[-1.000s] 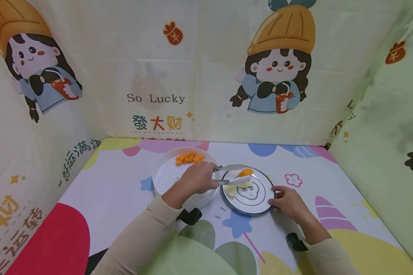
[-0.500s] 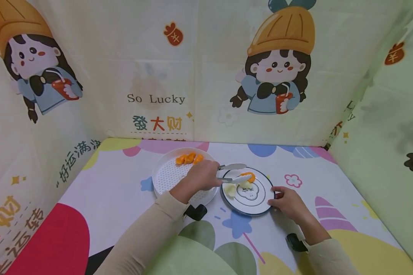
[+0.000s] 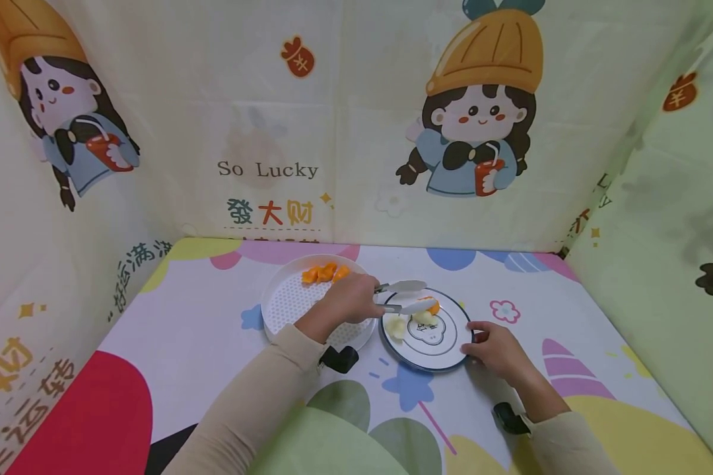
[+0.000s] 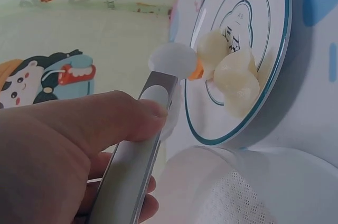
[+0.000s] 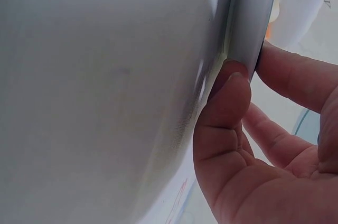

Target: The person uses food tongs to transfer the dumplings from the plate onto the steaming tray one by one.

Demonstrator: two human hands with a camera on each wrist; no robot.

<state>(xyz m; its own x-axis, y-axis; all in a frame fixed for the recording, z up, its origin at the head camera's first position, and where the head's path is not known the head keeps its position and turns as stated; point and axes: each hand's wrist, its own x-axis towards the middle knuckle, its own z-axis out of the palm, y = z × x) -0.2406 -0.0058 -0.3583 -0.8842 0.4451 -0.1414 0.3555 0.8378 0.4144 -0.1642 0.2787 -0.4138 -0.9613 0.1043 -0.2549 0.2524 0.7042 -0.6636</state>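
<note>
My left hand (image 3: 350,298) grips metal tongs with pale, broad tips (image 3: 412,286), thumb pressed along one arm in the left wrist view. The tips are spread apart over the far side of a white plate with a dark blue-green rim (image 3: 451,356). An orange dumpling-shaped piece (image 3: 434,307) lies on the plate by the lower tip, partly covered by it. Two cream dumpling-shaped pieces (image 4: 237,81) rest near it. My right hand (image 3: 496,349) pinches the plate's right edge, thumb and fingers on the rim in the right wrist view.
Left of the plate stands a round white tray with a perforated base (image 3: 288,303), overlapped by my left forearm. Several orange dumpling-shaped pieces (image 3: 327,272) sit at its far side. A printed cloth wall (image 3: 362,218) rises behind the table.
The orange piece between the tong tips has come to lie on the plate near the cream pieces. My left hand has shifted slightly right; the right hand stays on the rim.
</note>
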